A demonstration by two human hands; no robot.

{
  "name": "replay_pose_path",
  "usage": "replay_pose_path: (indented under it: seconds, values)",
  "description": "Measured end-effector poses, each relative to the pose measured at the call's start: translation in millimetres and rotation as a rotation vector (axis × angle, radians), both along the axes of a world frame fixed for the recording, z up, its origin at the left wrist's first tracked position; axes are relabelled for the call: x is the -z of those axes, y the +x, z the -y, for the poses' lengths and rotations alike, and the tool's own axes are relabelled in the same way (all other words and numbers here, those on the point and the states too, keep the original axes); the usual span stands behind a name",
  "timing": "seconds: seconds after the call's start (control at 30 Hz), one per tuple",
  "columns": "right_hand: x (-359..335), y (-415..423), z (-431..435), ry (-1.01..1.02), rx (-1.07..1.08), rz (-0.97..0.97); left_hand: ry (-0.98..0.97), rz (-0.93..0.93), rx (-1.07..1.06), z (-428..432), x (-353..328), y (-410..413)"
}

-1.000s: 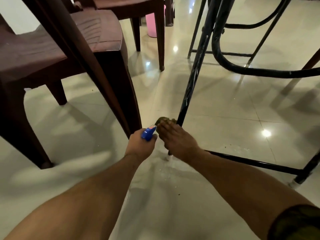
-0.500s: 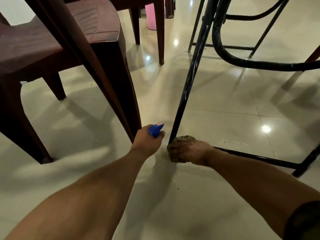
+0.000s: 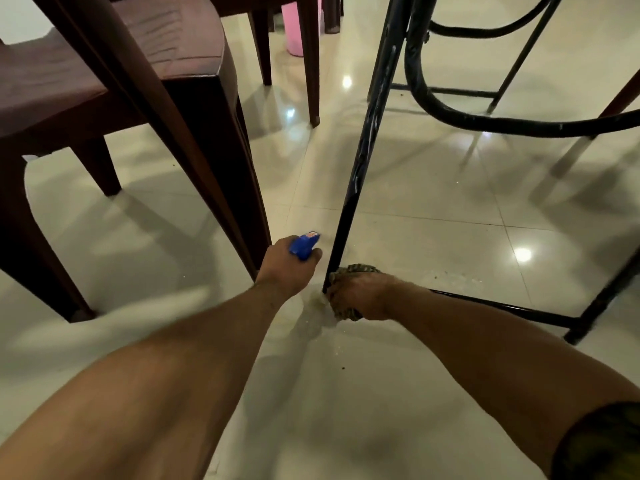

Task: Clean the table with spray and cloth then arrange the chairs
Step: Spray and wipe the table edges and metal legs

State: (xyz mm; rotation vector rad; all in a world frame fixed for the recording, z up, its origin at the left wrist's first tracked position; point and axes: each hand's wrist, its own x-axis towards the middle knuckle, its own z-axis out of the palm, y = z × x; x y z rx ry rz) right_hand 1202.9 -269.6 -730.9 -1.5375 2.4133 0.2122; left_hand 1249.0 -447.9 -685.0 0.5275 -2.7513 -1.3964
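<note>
chair [image 3: 114, 81] left of table leg [image 3: 360, 174], left hand [image 3: 289, 268] between them, right hand [image 3: 356, 294] at the leg's foot

Glossy pale-cream tiled floor [image 3: 398, 375], thin grout lines, round light glare spots [image 3: 523, 254]. Dark brown plastic chairs [image 3: 180, 36] at left. Black tubular metal frame [image 3: 363, 150] at right. Pink plastic bin [image 3: 292, 26] behind, standing on the floor.

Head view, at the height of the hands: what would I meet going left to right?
Brown plastic chair → left hand holding the blue spray bottle → right hand holding the cloth against the foot of the black table leg → second table leg.
</note>
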Motion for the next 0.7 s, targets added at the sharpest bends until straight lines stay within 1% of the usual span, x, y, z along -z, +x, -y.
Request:
replay_pose_path:
  seconds: [0.13,0.2,0.23,0.27,0.3,0.33,0.37,0.4,0.5,0.6,0.67,0.7]
  values:
    - [-13,5,-46,-0.057,0.252,0.149,0.059,-0.032,-0.040,-1,-12,-3]
    - [-31,14,-66,-0.163,0.370,0.196,0.103,-0.065,-0.066,-5,-20,-5]
    - [-44,16,-71,-0.306,0.397,0.167,0.122,-0.088,-0.074,-8,-25,-8]
    - [-57,17,-72,-0.483,0.374,0.075,0.140,-0.116,-0.083,-10,-31,-10]
    - [-73,13,-70,-0.645,0.322,-0.065,0.154,-0.152,-0.090,-13,-39,-14]
    - [-86,8,-66,-0.772,0.276,-0.181,0.167,-0.176,-0.094,-17,-45,-17]
    - [-99,-3,-64,-0.838,0.240,-0.278,0.177,-0.205,-0.088,-20,-53,-20]
    - [-114,-14,-61,-0.847,0.217,-0.356,0.185,-0.226,-0.081,-24,-58,-23]
    - [-147,-34,-49,-0.759,0.212,-0.558,0.223,-0.259,-0.072,-32,-67,-26]
    - [-162,-45,-33,-0.693,0.185,-0.674,0.225,-0.267,-0.110,-39,-73,-26]
    - [-156,-48,-19,-0.583,0.162,-0.651,0.211,-0.284,-0.149,-39,-74,-23]
    - [-146,-46,-12,-0.506,0.100,-0.598,0.210,-0.294,-0.167,-37,-74,-22]
